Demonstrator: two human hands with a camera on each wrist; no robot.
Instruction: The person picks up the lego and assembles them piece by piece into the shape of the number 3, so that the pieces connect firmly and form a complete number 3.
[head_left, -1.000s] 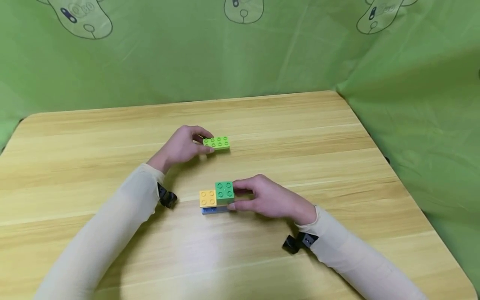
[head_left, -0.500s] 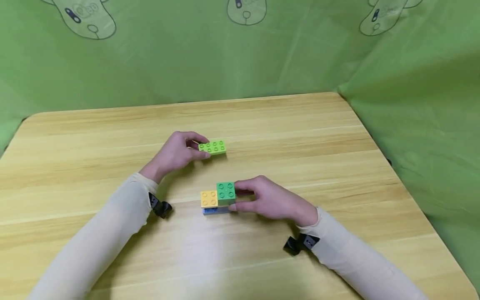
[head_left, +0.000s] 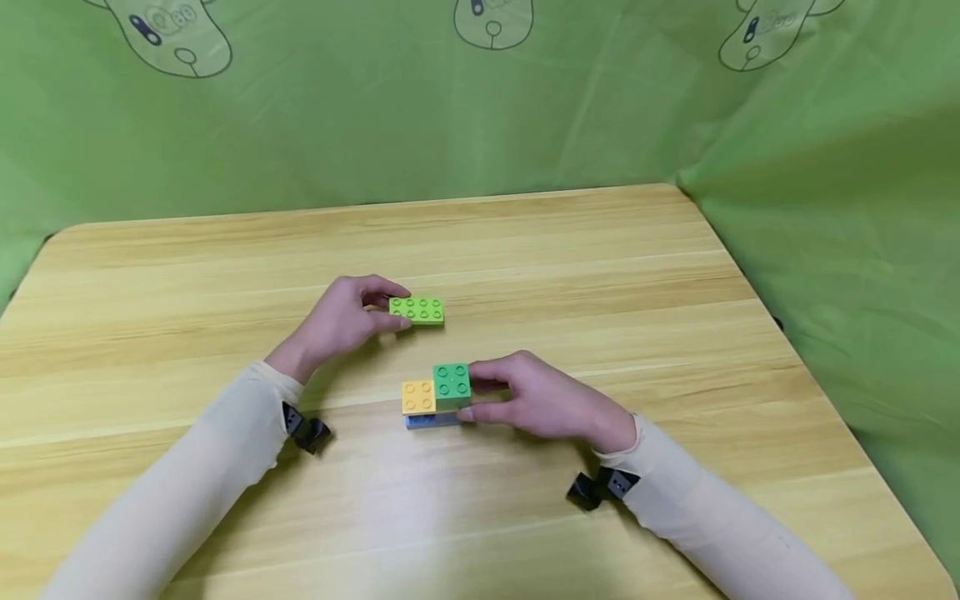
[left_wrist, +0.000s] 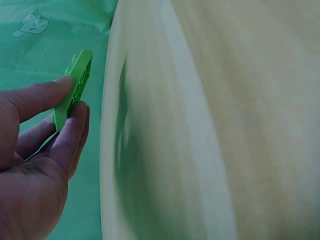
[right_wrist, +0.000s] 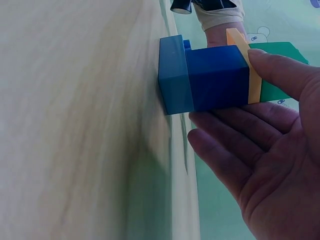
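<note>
My left hand (head_left: 337, 317) pinches a flat lime-green eight-stud building brick (head_left: 417, 311) by its left end, thumb on the near side. The left wrist view shows this brick (left_wrist: 75, 90) held off the tabletop, with its hollow underside partly visible. Nearer to me, my right hand (head_left: 543, 396) grips a stack of bricks from its right side. In the right wrist view the stack has a lighter blue base brick (right_wrist: 174, 75), a dark blue brick (right_wrist: 219, 77), a thin yellow brick (right_wrist: 254, 85) and a green brick (right_wrist: 275, 70). The thumb presses near the yellow layer.
Both hands are over a wood-grain table (head_left: 600, 275). Green cloth (head_left: 375, 125) with printed animal heads hangs behind it and along the right. A black wrist device (head_left: 306, 429) sits at the left cuff, and another wrist device (head_left: 600, 487) at the right cuff.
My left hand has drawn the lime-green brick toward me and slightly left, closer to the stack. The right hand and its stack have stayed nearly still.
</note>
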